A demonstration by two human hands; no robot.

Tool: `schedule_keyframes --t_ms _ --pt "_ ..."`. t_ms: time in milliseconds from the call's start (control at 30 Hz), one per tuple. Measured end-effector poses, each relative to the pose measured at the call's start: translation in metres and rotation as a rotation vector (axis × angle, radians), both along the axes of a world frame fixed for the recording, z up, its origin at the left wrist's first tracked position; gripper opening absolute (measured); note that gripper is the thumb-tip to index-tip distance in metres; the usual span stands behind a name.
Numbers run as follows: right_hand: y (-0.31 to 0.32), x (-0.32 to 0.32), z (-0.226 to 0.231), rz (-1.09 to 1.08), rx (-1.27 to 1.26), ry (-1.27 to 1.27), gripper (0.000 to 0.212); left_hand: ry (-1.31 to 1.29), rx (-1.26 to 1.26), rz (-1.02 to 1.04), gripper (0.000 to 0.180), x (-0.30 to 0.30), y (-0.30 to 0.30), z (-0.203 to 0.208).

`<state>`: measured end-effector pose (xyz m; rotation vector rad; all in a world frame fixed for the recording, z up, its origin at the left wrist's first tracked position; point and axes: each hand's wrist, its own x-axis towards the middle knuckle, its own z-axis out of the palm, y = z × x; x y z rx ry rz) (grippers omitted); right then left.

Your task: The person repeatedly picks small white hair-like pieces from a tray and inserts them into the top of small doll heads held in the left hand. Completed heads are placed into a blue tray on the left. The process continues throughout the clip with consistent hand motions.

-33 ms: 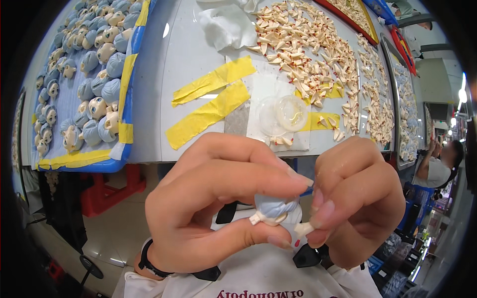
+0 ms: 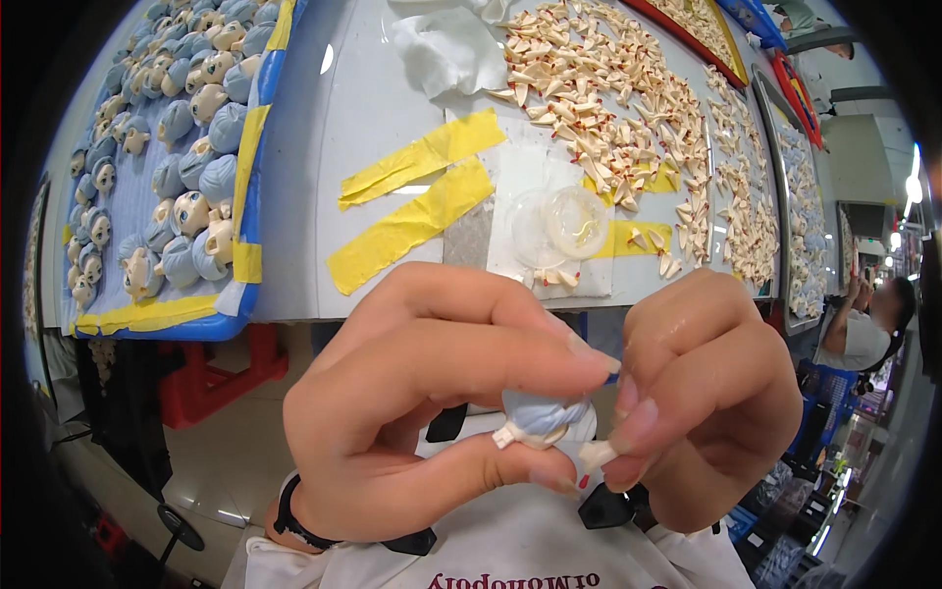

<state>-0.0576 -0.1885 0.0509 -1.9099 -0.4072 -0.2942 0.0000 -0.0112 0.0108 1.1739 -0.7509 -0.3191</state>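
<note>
In front of my body, my left hand [image 2: 392,383] pinches a small doll head [image 2: 542,414] with light blue hair between thumb and fingers. A cream peg-like bit sticks out from its left side. My right hand [image 2: 711,402] holds a small cream ear-shaped piece [image 2: 595,454] with a red tip between thumb and fingertips. That piece is close to the right side of the doll head; whether they touch is hard to tell. Beyond my hands, a round clear plastic cup [image 2: 576,224] stands on a white sheet at the table's near edge.
Many cream pieces with red tips [image 2: 599,88] lie spread across the table [image 2: 392,98]. A blue tray [image 2: 201,327] at the left holds many blue-haired doll heads. Yellow tape strips [image 2: 412,226] cross the tabletop. A red stool [image 2: 221,378] is below; a person [image 2: 863,324] sits far right.
</note>
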Motion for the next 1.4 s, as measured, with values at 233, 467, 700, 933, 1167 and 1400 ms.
schedule_keyframes --t_ms 233,467,700,933,1167,1400 --pt "0.012 0.008 0.017 -0.043 -0.393 -0.21 0.028 -0.301 0.207 0.283 0.027 -0.009 -0.003 0.015" --pt "0.017 0.015 0.001 -0.081 -0.235 -0.228 0.035 -0.417 0.323 0.476 0.031 -0.015 -0.006 0.013" --pt "-0.05 0.015 0.013 -0.555 -0.381 0.105 0.018 -0.087 0.206 0.364 0.049 -0.004 0.01 -0.004" --pt "-0.078 0.03 -0.001 -0.433 -0.78 0.139 0.01 0.082 0.102 0.324 0.053 -0.002 0.007 -0.005" --pt "-0.079 0.035 -0.002 -0.362 -0.83 0.068 0.009 0.069 0.116 0.3 0.048 -0.002 -0.001 -0.002" --pt "-0.078 0.034 -0.006 -0.345 -0.906 -0.032 0.015 0.021 0.138 0.268 0.043 -0.003 -0.002 0.0"
